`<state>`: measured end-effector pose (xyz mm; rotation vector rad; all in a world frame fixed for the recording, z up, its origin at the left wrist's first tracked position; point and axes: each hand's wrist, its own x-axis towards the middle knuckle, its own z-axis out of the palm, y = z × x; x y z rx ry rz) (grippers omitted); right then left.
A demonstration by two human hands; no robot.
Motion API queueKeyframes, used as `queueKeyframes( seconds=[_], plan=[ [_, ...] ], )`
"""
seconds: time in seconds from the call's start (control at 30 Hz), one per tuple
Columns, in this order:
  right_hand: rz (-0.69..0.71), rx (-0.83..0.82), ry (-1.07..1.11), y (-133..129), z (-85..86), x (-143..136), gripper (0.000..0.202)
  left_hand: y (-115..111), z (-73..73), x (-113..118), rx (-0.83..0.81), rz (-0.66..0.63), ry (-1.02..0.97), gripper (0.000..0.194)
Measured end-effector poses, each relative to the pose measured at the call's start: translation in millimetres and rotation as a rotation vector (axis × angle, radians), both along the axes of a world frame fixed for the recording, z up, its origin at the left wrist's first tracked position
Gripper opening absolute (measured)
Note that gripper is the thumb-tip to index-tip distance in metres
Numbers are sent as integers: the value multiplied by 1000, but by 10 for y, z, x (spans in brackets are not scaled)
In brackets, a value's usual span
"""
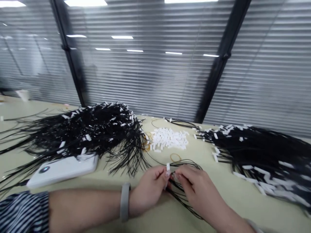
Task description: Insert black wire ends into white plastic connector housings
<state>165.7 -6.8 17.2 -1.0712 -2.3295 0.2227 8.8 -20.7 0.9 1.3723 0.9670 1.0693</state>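
My left hand (149,187) is closed in a pinch, with a small white connector (168,166) upright between thumb and forefinger. Close beside it, my right hand (200,187) is closed with thumb and forefinger pressed together on the end of a thin black wire, meeting the left fingertips. A loose bundle of black wires (181,195) passes below and behind the fingers of both hands. How the wire end and the connector meet is hidden by my fingertips. Just beyond the hands lies a heap of small white connectors (168,138).
A large tangle of black wires with white tips (97,129) spreads at the left, and another wire bundle (264,149) lies at the right. A white power bank or phone-like device (65,170) rests at left. A rubber band (175,157) and white cup (23,95) are on the table.
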Motion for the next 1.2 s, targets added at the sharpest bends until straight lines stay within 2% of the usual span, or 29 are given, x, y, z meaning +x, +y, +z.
queueKeyframes(
  seconds=[0.1,0.23,0.33,0.4,0.5,0.6,0.67,0.8,0.9,0.97,1.03,1.07,1.1,1.13,1.2],
  plan=[
    [19,30,-27,69,23,12,22,10,-27,8,-22,41,-104,33],
    [114,-33,4,169,192,32,18,22,-85,-7,-74,76,-180,30],
    [68,-282,196,239,338,113,12,49,-125,-22,-128,119,-234,28],
    [43,-461,361,262,402,216,20,68,-140,-29,-162,146,-272,28],
    [172,-738,460,258,433,390,31,85,-148,-39,-190,167,-304,27],
    [298,-1020,371,242,418,493,32,88,-153,-58,-179,185,-293,25],
    [311,-1079,413,233,409,498,30,86,-161,-75,-163,187,-272,25],
    [169,-891,801,220,402,426,28,82,-174,-98,-145,168,-217,24],
    [20,-720,882,200,383,383,25,83,-175,-101,-147,156,-196,24],
    [-87,-483,790,156,383,365,24,85,-172,-99,-150,153,-191,24],
    [-198,-76,604,80,401,343,20,89,-167,-96,-157,157,-186,24],
    [-201,113,492,33,411,328,15,91,-163,-94,-161,162,-187,25],
    [-158,224,374,-13,415,310,6,93,-160,-93,-165,163,-187,25],
    [-80,242,249,-56,409,291,7,95,-157,-93,-167,160,-186,25],
    [86,89,-1,-111,356,252,21,94,-152,-95,-164,153,-172,25]
  ],
)
